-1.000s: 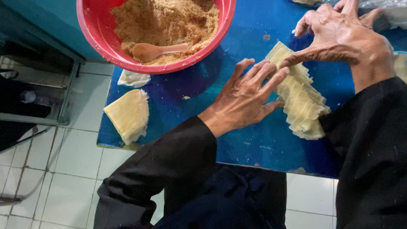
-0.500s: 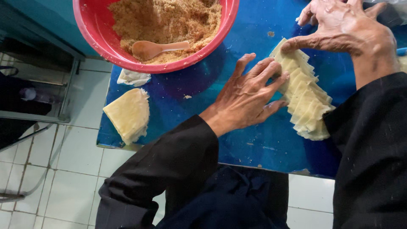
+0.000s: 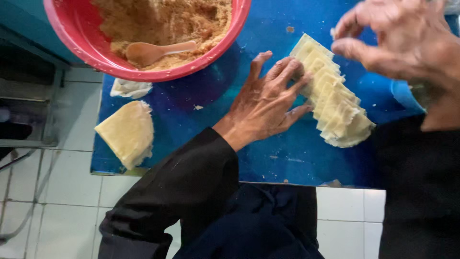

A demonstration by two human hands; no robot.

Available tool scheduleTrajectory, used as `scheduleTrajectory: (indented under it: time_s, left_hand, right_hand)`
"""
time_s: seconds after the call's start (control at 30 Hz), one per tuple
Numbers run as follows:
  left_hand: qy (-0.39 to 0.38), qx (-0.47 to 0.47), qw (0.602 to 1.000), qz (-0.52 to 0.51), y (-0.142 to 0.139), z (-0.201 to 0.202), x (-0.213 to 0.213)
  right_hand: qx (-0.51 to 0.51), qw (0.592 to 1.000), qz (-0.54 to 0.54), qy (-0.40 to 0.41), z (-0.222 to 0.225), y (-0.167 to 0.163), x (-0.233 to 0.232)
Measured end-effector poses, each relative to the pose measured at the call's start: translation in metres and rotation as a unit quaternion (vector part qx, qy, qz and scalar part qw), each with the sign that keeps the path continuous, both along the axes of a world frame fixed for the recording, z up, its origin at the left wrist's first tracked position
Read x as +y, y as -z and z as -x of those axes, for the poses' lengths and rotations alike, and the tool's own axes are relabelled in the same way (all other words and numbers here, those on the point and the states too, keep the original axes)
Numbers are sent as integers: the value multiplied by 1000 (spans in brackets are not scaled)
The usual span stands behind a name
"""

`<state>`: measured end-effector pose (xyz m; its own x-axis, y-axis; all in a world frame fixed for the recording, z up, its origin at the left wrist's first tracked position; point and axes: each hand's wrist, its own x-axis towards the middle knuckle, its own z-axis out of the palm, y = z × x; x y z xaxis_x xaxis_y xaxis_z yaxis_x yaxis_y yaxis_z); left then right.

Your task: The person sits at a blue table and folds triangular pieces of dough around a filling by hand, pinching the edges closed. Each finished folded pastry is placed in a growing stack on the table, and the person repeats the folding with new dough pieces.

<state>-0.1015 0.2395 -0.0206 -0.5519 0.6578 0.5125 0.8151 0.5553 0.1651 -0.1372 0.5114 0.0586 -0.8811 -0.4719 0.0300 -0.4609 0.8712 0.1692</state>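
My left hand (image 3: pixel 269 99) lies flat on the blue table (image 3: pixel 201 144), fingertips pressing the left edge of a fanned row of pale yellow wrapper sheets (image 3: pixel 333 98). My right hand (image 3: pixel 397 41) hovers above the far end of that row with thumb and fingers pinched together; whether a thin sheet is between them I cannot make out. A red bowl (image 3: pixel 120 67) of crumbly brown filling (image 3: pixel 163 19) stands at the table's far left, with a wooden spoon (image 3: pixel 158 50) resting in it.
A separate stack of yellow wrappers (image 3: pixel 127 132) lies near the table's left front corner, with a crumpled white scrap (image 3: pixel 129 88) behind it. White floor tiles (image 3: pixel 67 201) show below the table edge. My dark sleeves and lap fill the lower frame.
My right hand has lifted off the far end of the wrapper row and come up toward the camera, fingers pinched. My left hand stays pressed on the row.
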Motion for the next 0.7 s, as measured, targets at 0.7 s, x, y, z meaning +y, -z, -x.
scheduleTrajectory:
  time_s: [0.7]
  left_hand:
    - [79,68,994,-43,-9,-15,3]
  right_hand:
    - [152,982,-112,10,-127,2,-9]
